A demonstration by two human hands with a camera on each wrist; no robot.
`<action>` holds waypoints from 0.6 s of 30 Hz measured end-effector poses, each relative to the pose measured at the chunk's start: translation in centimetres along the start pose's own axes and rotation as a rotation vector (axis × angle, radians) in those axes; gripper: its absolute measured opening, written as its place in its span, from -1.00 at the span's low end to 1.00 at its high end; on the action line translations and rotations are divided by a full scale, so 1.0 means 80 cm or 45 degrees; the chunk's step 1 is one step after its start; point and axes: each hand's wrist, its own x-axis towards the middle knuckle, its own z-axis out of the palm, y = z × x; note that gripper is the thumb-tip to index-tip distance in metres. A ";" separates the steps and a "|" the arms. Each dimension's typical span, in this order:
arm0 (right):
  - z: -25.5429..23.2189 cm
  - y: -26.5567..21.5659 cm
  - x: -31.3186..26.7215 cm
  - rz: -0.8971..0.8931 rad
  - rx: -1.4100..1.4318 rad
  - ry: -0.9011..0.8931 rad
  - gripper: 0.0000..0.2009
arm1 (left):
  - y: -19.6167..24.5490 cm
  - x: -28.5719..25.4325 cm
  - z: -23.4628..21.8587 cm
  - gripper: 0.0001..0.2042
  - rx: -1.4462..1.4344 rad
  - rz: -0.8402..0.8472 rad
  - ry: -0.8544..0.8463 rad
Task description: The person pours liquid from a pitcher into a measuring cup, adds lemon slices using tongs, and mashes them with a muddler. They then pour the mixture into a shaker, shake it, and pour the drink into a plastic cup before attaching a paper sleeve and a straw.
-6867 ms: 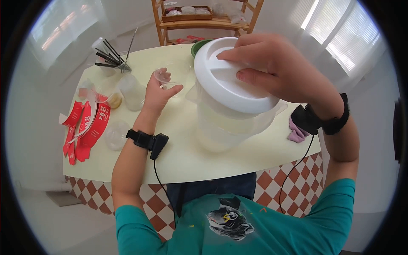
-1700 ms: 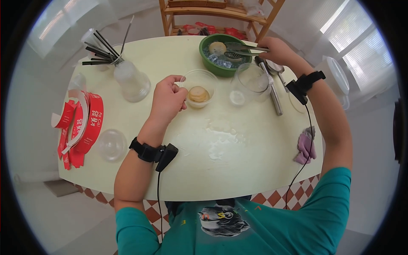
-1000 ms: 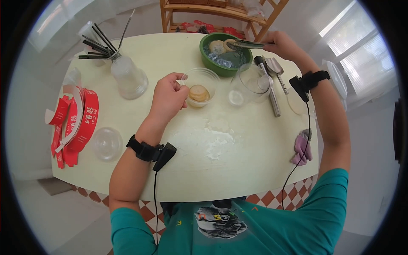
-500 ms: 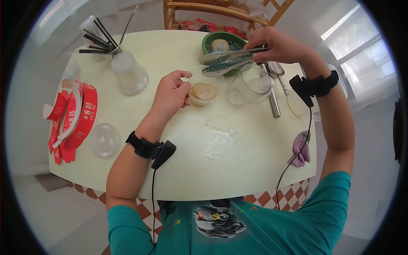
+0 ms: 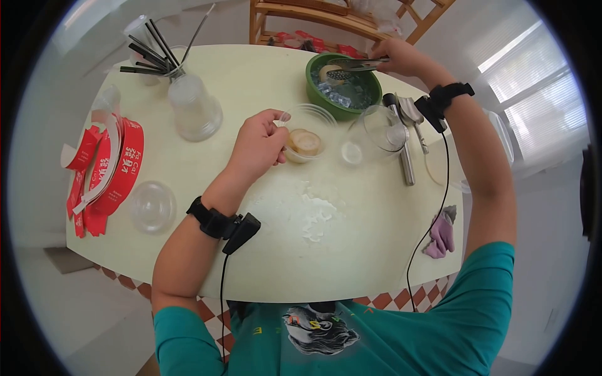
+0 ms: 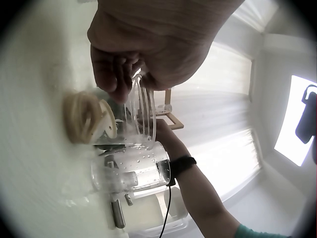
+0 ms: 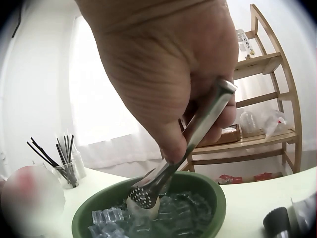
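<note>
My left hand [image 5: 256,145] pinches the rim of a clear plastic cup [image 5: 323,135], which holds several pale round slices [image 5: 305,143]. In the left wrist view the fingers of my left hand [image 6: 143,44] curl over the rim of the cup [image 6: 143,119]. My right hand [image 5: 406,57] grips metal tongs [image 5: 360,64] over a green bowl [image 5: 338,109] of ice cubes. Seen from the right wrist, the perforated tip of the tongs [image 7: 143,196] lies against a pale piece [image 7: 148,210] among the ice [image 7: 108,216], below my right hand [image 7: 173,74].
An empty clear cup [image 5: 376,135], a dark-ended metal rod [image 5: 406,164] and a metal scoop [image 5: 411,110] lie right of the bowl. Black straws [image 5: 153,53], stacked cups [image 5: 193,109], red paper strips [image 5: 125,166], a clear lid [image 5: 153,207], a purple cloth [image 5: 441,237] and a water puddle [image 5: 318,213] are around.
The tongs have moved from above the held cup back into the green bowl. More slice material shows in the cup than before. My left hand keeps its hold on the rim.
</note>
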 end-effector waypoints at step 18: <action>0.003 -0.025 -0.026 -0.101 -0.041 0.094 -0.82 | -0.004 0.002 0.002 -0.74 -0.028 0.003 -0.001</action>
